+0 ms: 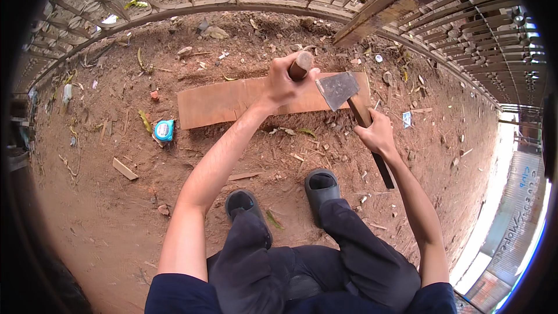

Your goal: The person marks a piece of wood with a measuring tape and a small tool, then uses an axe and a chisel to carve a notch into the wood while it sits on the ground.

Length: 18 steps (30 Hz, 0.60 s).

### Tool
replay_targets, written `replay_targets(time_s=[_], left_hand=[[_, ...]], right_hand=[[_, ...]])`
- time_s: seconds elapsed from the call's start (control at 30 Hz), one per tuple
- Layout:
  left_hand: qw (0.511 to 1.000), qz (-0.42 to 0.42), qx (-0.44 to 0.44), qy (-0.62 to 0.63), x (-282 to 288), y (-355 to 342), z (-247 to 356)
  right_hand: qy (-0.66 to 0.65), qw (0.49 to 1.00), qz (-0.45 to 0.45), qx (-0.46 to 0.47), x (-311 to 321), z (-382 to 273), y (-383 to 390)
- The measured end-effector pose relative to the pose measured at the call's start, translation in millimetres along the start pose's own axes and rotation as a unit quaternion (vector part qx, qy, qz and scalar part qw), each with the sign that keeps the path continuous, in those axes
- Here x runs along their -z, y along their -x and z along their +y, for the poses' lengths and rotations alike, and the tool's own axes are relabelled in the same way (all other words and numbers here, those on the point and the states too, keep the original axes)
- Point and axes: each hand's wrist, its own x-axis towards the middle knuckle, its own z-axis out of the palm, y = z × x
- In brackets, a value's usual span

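Note:
My left hand (285,81) is closed around a round wooden stick (300,65) whose pale cut end points up toward me. Its lower end is hidden by the hand, so I cannot tell whether it touches what lies beneath. In my right hand (376,134) is a hatchet (340,89), gripped partway along its dark wooden handle. The grey blade is just right of the stick, apart from it. Below both hands a long flat brown board (212,103) lies across the dirt, with a crack near its middle.
A turquoise tape measure (164,131) lies left of the board. Wood scraps (125,168), leaves and stones litter the dirt. My feet in grey slippers (321,189) stand close by. A metal fence (232,0) curves along the far side, with a wooden post (372,20) at right.

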Motion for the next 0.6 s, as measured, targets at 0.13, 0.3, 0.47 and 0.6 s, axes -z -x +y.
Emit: replay_targets(time_s=[0.13, 0.3, 0.47, 0.6], left_hand=[[0.997, 0.048, -0.024, 0.049, -7, -2, 1], [0.998, 0.057, -0.009, 0.024, -11, -6, 3], [0.996, 0.057, 0.028, 0.058, -10, -13, -6], [0.988, 0.093, 0.074, 0.101, -14, -22, 1]], right_hand=[[0.056, 0.996, -0.007, -0.065, -21, 42, -3], [0.138, 0.986, -0.047, -0.086, -42, 55, -5], [0.203, 0.978, -0.038, -0.022, -72, 74, -6], [0.224, 0.974, -0.032, -0.008, -82, 83, -5]])
